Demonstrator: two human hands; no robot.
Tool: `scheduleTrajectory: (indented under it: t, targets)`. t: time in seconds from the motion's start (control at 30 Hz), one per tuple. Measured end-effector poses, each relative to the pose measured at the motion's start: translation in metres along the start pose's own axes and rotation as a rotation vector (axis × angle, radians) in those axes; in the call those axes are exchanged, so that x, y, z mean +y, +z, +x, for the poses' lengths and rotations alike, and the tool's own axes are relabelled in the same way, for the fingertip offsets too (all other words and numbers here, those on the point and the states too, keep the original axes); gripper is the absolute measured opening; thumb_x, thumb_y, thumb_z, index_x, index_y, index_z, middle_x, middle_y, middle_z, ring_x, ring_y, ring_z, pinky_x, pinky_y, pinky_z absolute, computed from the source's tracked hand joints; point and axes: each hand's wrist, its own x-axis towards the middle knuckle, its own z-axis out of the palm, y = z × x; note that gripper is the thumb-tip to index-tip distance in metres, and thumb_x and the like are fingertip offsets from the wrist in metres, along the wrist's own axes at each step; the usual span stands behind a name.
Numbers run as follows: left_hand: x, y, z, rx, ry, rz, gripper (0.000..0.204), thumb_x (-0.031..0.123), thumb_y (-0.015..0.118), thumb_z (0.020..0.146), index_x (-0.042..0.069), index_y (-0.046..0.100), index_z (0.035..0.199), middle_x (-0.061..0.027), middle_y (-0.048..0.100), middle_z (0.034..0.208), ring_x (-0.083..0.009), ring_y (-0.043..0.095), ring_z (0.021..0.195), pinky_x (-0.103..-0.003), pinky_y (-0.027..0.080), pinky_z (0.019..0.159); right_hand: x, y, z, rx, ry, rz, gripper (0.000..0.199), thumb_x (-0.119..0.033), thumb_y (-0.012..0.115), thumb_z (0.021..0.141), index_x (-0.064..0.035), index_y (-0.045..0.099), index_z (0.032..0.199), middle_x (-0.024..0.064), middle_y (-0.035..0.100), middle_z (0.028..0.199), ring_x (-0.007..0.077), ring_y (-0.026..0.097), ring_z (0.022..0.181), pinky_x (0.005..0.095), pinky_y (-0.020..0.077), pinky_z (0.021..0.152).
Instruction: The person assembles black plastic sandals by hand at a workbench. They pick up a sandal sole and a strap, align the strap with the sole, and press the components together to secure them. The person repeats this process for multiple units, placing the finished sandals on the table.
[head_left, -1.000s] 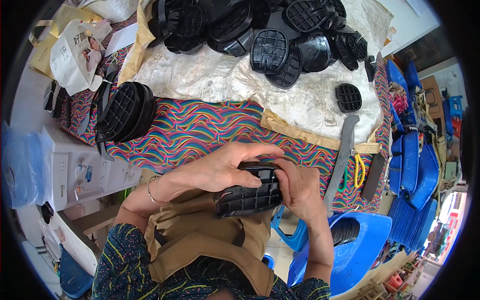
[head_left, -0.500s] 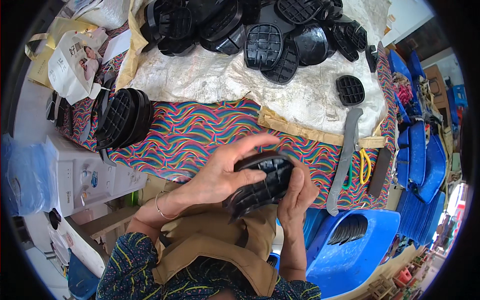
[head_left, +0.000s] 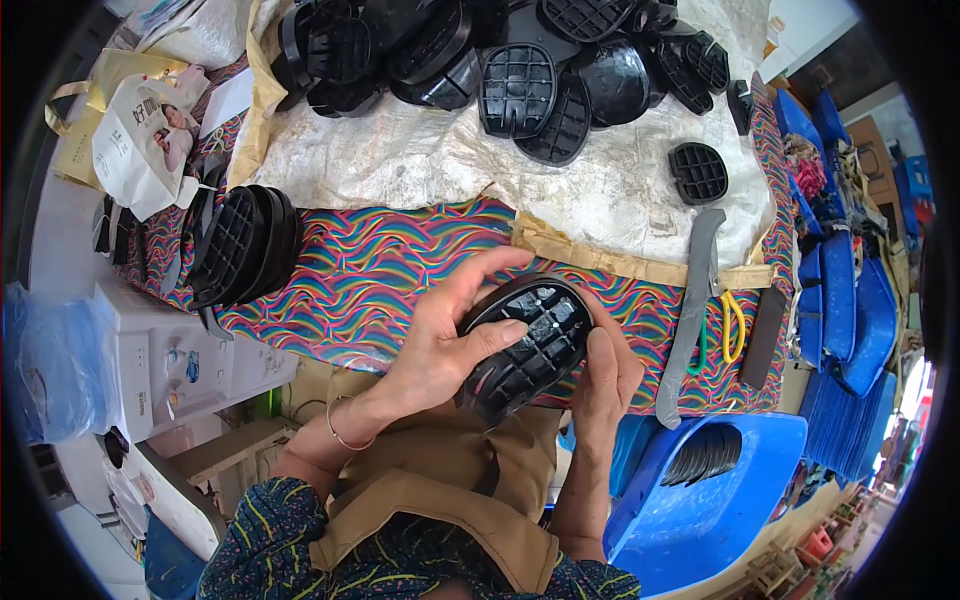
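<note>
Both hands hold one black moulded rubber pad (head_left: 535,335), rounded and ribbed in a grid, tilted over my lap by the table's near edge. My left hand (head_left: 450,335) grips its left side, thumb lying on the ribbed face and index finger stretched past the top. My right hand (head_left: 608,365) clasps the right edge, thumb on the rim and fingers behind. Beyond them, a heap of similar black pads (head_left: 518,90) lies on a stained white sheet (head_left: 390,155). One single pad (head_left: 698,173) rests apart at the right. A stack of pads (head_left: 245,245) stands at the left.
A grey-wrapped curved blade (head_left: 690,320), yellow-handled scissors (head_left: 733,325) and a dark flat bar (head_left: 763,338) lie at the table's right. Below them, a blue tub (head_left: 745,510) holds a row of black pieces (head_left: 703,455). A white paper bag (head_left: 150,140) stands far left.
The pad has tilted so its ribbed face turns more toward me. My left thumb has moved slightly up over the ribs. Both hands keep their hold.
</note>
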Motion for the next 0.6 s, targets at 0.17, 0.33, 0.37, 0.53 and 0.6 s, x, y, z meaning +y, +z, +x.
scheduleTrajectory:
  t: [0.17, 0.33, 0.37, 0.53, 0.6]
  targets:
    - [0.0, 0.0, -0.001, 0.008, -0.003, -0.034, 0.053, 0.003, 0.064, 0.09, -0.001, 0.041, 0.138, -0.0103, 0.061, 0.115, -0.0121, 0.061, 0.1, -0.026, 0.051, 0.085, 0.0, -0.013, 0.005, -0.144, -0.158, -0.414, 0.038, -0.016, 0.045, 0.098, 0.0045, 0.058, 0.128, 0.0214, 0.068, 0.111, 0.0244, 0.068, 0.096, 0.0328, 0.0505, 0.084]
    - [-0.01, 0.008, -0.003, 0.049, 0.071, -0.002, 0.051, 0.004, 0.063, 0.092, 0.0, 0.042, 0.138, -0.011, 0.061, 0.118, -0.0136, 0.06, 0.106, -0.027, 0.049, 0.089, 0.004, -0.006, 0.002, -0.027, -0.142, -0.583, 0.038, -0.017, 0.042, 0.1, 0.0062, 0.059, 0.125, 0.0157, 0.069, 0.107, 0.02, 0.066, 0.092, 0.0299, 0.05, 0.081]
    - [-0.011, 0.01, -0.001, 0.074, 0.102, 0.015, 0.05, 0.004, 0.062, 0.092, -0.001, 0.042, 0.138, -0.0115, 0.06, 0.12, -0.0141, 0.06, 0.107, -0.027, 0.048, 0.091, 0.011, -0.003, 0.005, 0.011, -0.164, -0.544, 0.041, -0.021, 0.041, 0.102, 0.007, 0.059, 0.125, 0.0125, 0.069, 0.109, 0.0179, 0.064, 0.095, 0.0285, 0.0493, 0.083]
    - [-0.007, 0.012, 0.01, 0.233, 0.294, 0.07, 0.049, 0.003, 0.06, 0.093, -0.003, 0.041, 0.138, -0.0142, 0.058, 0.124, -0.0166, 0.057, 0.113, -0.03, 0.045, 0.097, 0.02, 0.008, -0.018, 0.183, 0.102, 0.179, 0.039, -0.024, 0.048, 0.101, 0.0074, 0.06, 0.121, 0.0147, 0.067, 0.108, 0.0144, 0.066, 0.088, 0.0266, 0.0534, 0.072]
    - [-0.01, 0.013, 0.011, 0.276, 0.392, 0.117, 0.049, 0.002, 0.059, 0.093, -0.005, 0.041, 0.138, -0.015, 0.057, 0.125, -0.0178, 0.058, 0.114, -0.03, 0.046, 0.098, 0.021, 0.005, -0.029, 0.016, 0.194, 0.278, 0.036, -0.022, 0.05, 0.1, 0.0075, 0.062, 0.118, 0.0135, 0.068, 0.105, 0.0145, 0.067, 0.082, 0.0256, 0.0532, 0.068]
